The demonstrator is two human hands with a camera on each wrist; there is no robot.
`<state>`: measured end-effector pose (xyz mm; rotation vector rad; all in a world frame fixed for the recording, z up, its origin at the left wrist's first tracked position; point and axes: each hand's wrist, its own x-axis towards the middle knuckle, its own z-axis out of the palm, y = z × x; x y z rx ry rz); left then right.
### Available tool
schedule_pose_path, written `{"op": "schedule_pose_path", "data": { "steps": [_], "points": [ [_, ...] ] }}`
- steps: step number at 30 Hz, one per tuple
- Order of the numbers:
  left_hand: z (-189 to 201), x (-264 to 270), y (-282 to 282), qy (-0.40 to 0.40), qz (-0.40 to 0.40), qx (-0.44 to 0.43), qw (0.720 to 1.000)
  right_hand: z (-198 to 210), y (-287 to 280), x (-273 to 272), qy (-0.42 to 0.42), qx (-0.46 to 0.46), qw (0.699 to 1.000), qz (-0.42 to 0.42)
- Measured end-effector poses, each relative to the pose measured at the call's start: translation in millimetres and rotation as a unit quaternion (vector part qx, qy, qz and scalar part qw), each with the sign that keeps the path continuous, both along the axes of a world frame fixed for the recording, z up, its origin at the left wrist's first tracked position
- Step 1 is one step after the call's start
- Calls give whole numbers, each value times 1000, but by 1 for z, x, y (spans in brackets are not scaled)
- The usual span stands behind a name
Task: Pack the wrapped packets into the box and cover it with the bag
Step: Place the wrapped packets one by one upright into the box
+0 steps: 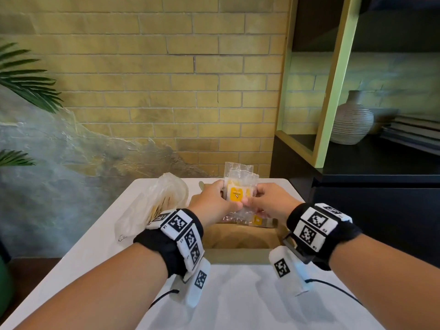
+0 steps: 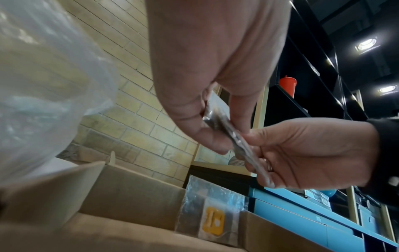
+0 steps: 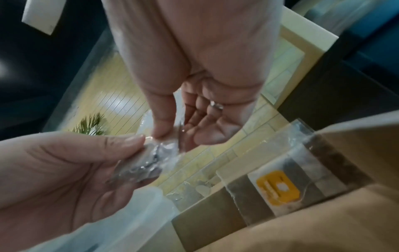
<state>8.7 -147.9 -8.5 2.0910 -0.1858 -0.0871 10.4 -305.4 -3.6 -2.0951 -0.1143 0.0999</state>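
Nearest on the white worktop (image 1: 238,294), an open cardboard box (image 1: 238,256), one clear wrapped packet with a yellow label (image 2: 212,221) leaning upright against its far inner wall. Above the box, a small stack of clear wrapped packets (image 1: 238,189) held upright between both hands: left hand (image 1: 214,201) with thumb and curled fingers pinching the left edge, right hand (image 1: 266,198) pinching the right edge the same way, thumbs almost meeting at the lower front. Left of the box and just beside the left wrist, a crumpled translucent plastic bag (image 1: 154,201) lying on the worktop, and beyond everything a yellow brick wall (image 1: 166,79).
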Motion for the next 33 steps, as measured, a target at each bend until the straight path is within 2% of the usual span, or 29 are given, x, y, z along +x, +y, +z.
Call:
{"op": "schedule_pose_path", "data": {
  "steps": [6,9,15,18,22,28,33],
  "points": [
    [5,-6,-1,55,4,-145,988,0,-6,-7,-4,113,994,-3],
    [5,-5,2,46,16,-132,990,1,-8,-10,-3,117,993,-3],
    [7,-5,5,-26,37,3,999,-3,-11,-14,-3,99,995,-19],
    [7,1,9,-55,32,106,992,-10,-16,-15,-4,22,999,-32],
    [5,8,15,-82,21,245,966,-20,-20,-15,-10,-144,989,-44],
    [5,11,9,-88,-21,392,915,-22,-24,-22,5,-236,970,-53],
    [9,10,-3,-81,-56,478,873,-19,-26,-25,13,-371,928,-9]
  ]
}}
